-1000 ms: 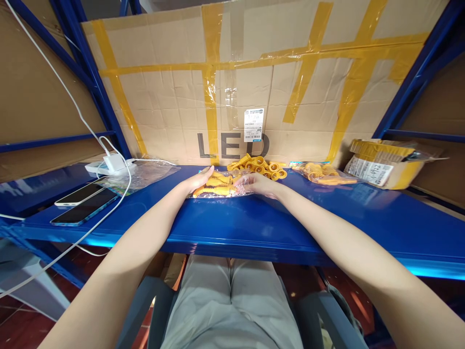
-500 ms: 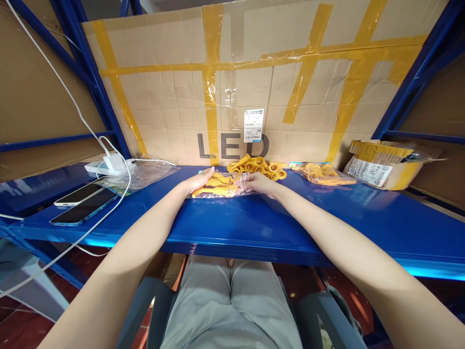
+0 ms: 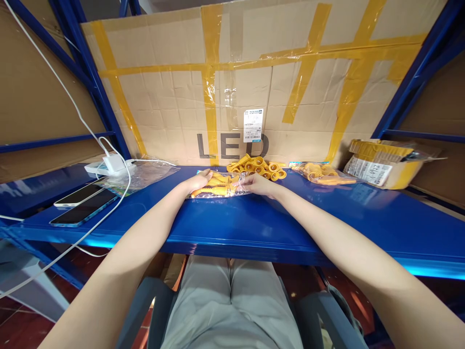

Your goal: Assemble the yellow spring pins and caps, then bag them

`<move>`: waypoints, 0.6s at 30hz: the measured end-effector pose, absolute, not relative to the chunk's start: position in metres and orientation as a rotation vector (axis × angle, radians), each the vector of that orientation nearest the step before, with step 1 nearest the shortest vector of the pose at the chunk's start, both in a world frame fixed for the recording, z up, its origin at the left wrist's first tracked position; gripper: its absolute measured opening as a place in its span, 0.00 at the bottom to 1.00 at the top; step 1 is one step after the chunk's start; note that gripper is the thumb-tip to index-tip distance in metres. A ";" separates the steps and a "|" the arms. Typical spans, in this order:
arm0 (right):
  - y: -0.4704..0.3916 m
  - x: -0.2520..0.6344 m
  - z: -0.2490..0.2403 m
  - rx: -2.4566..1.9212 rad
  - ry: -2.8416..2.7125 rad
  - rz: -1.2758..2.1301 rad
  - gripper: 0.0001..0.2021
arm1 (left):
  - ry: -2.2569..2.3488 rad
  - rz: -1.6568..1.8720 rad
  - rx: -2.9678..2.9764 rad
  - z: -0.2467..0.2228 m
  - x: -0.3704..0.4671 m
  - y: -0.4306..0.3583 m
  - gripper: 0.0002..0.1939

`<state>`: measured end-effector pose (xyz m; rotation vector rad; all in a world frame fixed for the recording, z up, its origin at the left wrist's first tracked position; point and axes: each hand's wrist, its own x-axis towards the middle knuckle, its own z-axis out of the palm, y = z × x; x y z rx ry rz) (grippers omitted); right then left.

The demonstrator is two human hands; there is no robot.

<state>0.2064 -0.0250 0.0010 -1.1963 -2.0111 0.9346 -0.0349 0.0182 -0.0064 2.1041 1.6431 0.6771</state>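
A clear plastic bag (image 3: 218, 184) with several yellow-orange plastic pieces in it lies on the blue shelf (image 3: 232, 225). My left hand (image 3: 199, 181) grips the bag's left side, thumb on top. At its right end, the fingers of my right hand (image 3: 254, 184) are closed on the plastic. Some fingertips are hidden behind the film. Just behind my right hand sits a loose pile of yellow pieces with round cupped ends (image 3: 259, 167).
On the right lie another filled bag (image 3: 319, 173) and a small taped carton (image 3: 385, 167). Two phones (image 3: 83, 208), a white charger (image 3: 114, 164) with cables and a flat plastic bag (image 3: 152, 172) are at left. A large cardboard box (image 3: 174, 106) stands behind.
My left thumb has lowered slightly onto the bag, and the pieces inside have shifted a little. Both hands stay in nearly the same place.
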 end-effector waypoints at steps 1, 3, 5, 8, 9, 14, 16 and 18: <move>-0.024 0.207 0.001 -1.193 -2.029 0.933 0.11 | 1.659 0.648 2.093 -0.005 -0.034 0.017 0.33; -0.022 0.207 0.000 -1.186 -2.059 0.916 0.12 | 1.683 0.599 2.077 -0.003 -0.032 0.015 0.31; -0.019 0.208 0.000 -1.188 -2.073 0.844 0.11 | 1.686 0.592 2.074 -0.001 -0.031 0.014 0.30; -0.011 0.215 0.006 -1.234 -1.996 0.592 0.09 | 1.693 0.612 2.057 -0.001 -0.035 0.016 0.30; -0.008 0.220 0.010 -1.258 -1.930 0.487 0.10 | 1.697 0.620 2.052 -0.002 -0.037 0.018 0.30; 0.009 0.268 0.026 -1.408 -1.520 0.025 0.17 | 1.740 0.659 2.025 -0.005 -0.051 0.030 0.30; 0.018 0.293 0.022 -1.534 -1.402 -0.135 0.17 | 1.749 0.666 2.030 -0.007 -0.053 0.031 0.29; 0.025 0.314 0.012 -1.648 -1.355 -0.211 0.19 | 1.749 0.671 2.039 -0.008 -0.054 0.031 0.29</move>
